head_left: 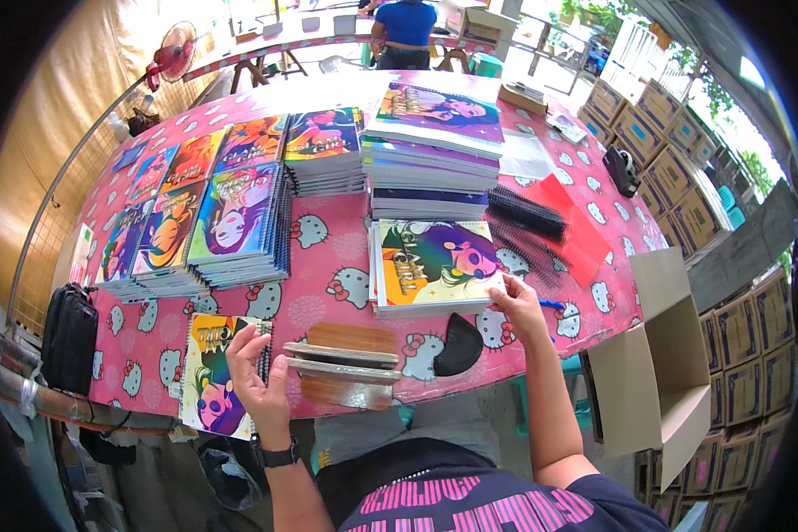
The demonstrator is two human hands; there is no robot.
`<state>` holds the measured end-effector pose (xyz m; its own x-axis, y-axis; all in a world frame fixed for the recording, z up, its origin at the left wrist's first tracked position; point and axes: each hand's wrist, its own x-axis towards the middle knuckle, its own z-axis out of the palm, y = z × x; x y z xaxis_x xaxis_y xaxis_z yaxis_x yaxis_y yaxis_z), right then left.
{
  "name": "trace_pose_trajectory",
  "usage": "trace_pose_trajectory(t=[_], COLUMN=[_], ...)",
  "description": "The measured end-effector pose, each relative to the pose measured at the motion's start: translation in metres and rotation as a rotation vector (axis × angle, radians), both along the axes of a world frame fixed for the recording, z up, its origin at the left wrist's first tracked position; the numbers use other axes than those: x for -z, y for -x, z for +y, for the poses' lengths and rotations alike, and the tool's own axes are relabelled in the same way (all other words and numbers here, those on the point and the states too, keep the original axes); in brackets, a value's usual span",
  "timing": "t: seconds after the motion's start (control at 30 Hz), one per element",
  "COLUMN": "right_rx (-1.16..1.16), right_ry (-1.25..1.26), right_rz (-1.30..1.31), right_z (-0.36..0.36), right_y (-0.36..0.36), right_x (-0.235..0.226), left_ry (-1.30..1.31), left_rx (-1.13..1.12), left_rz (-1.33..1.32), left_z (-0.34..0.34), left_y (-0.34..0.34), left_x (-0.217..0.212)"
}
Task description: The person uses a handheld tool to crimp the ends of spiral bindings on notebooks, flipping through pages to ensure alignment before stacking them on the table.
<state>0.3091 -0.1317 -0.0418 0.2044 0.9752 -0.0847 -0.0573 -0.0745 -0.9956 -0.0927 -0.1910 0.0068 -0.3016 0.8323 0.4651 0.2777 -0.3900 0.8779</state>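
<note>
Notebook (206, 377) overhangs pink table (337, 257) front edge, partly hidden by loosely spread left hand (259, 377); right hand (517, 306) pinches cover stack (439, 266) corner.

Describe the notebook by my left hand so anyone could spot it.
Find the pink patterned table, then the wooden piece by its near edge. Left of that, partly hidden by your left hand, is the notebook. Unlike the notebook stacks farther back, it lies alone at the edge.

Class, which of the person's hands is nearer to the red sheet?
Right. The right hand is just below-left of the red sheet; the left hand is much farther left, at the nearest spiral notebook.
</note>
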Motion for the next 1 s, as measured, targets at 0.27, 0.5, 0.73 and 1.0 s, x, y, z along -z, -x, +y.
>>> trace_pose_trajectory(t=[0.27, 0.5, 0.73, 1.0], right_rx=[0.121, 0.170, 0.405, 0.302], right_ry=[-0.077, 0.094, -0.135, 0.036], right_rz=[-0.116, -0.398, -0.927, -0.713], right_z=[0.004, 0.010, 0.005, 0.004], right_y=[0.003, -0.001, 0.008, 0.008], right_x=[0.010, -0.007, -0.015, -0.018], left_ry=[0.002, -0.017, -0.090, -0.106], left_rx=[0.000, -0.022, -0.016, 0.043], left_rz=[-0.002, 0.000, 0.081, 0.168], left_z=[-0.001, -0.004, -0.004, -0.002], left_y=[-0.003, 0.000, -0.012, -0.036], left_x=[0.002, 0.002, -0.013, -0.033])
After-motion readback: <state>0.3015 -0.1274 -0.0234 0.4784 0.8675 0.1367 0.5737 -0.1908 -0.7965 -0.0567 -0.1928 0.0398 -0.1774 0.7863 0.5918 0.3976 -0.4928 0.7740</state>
